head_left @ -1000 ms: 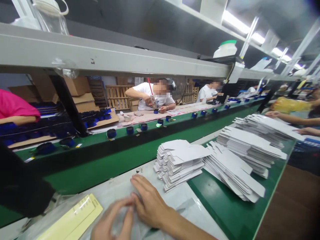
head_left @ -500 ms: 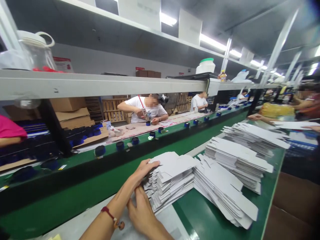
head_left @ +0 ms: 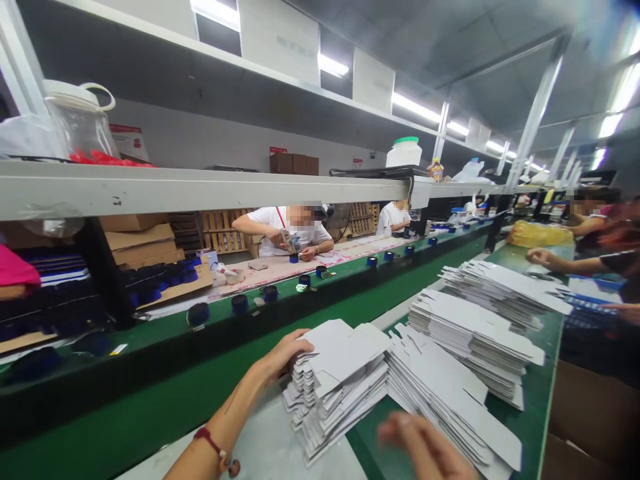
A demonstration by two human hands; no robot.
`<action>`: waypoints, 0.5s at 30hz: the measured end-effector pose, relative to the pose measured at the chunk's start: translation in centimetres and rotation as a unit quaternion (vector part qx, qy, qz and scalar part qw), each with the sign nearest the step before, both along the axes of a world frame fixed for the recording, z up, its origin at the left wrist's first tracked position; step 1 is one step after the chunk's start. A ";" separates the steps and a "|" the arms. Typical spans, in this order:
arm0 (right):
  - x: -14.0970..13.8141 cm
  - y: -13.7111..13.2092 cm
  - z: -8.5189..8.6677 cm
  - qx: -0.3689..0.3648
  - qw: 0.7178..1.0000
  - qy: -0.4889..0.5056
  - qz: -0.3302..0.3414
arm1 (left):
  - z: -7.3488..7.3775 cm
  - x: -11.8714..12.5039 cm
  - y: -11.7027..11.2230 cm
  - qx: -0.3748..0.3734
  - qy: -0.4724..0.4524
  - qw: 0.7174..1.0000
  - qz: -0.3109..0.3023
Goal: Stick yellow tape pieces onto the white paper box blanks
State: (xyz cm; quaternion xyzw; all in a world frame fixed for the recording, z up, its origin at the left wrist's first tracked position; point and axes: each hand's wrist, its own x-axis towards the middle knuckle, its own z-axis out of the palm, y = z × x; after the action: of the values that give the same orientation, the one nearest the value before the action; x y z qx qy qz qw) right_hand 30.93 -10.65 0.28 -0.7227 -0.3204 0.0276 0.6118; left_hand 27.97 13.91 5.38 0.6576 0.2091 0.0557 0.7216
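Note:
My left hand (head_left: 283, 353) rests on the near left edge of a stack of flat white die-cut cardboard blanks (head_left: 340, 380), fingers over its top sheet. A red bracelet is on that wrist. My right hand (head_left: 425, 447) hovers blurred in front of the stack, low in the view, fingers apart and holding nothing. More fanned stacks of the same blanks (head_left: 470, 340) lie to the right on the green table (head_left: 543, 393).
A green conveyor belt (head_left: 175, 373) runs past on the left, with small blue round parts (head_left: 200, 313) along its far rail. Other people sit working across the belt and at the right. A shelf (head_left: 200, 183) overhead carries jars and cartons.
My right hand has left the stack's near side and swung down to the right. My left hand stays on the stack's edge. The view has tilted up slightly.

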 end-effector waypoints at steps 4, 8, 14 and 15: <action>2.7 0.7 0.7 0.036 0.965 0.205 -0.157 | 0.4 0.8 -0.3 -0.038 -0.038 0.997 -0.052; 1.5 4.1 -0.8 -0.068 0.981 0.144 -0.106 | 0.0 1.2 -0.6 -0.033 -0.051 0.997 -0.041; 0.5 4.8 -2.8 -0.088 0.979 0.147 -0.108 | 0.0 0.4 -0.7 -0.001 -0.068 0.997 -0.026; 0.5 4.7 -3.1 -0.080 0.981 0.140 -0.109 | 0.0 0.2 -0.8 0.002 -0.069 0.997 -0.028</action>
State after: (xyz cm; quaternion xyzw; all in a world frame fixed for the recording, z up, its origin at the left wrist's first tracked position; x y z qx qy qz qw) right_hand 31.47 -5.94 -2.84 -0.7889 -0.1473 0.0869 0.5903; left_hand 28.17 13.14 5.34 0.6591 0.1402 0.0805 0.7345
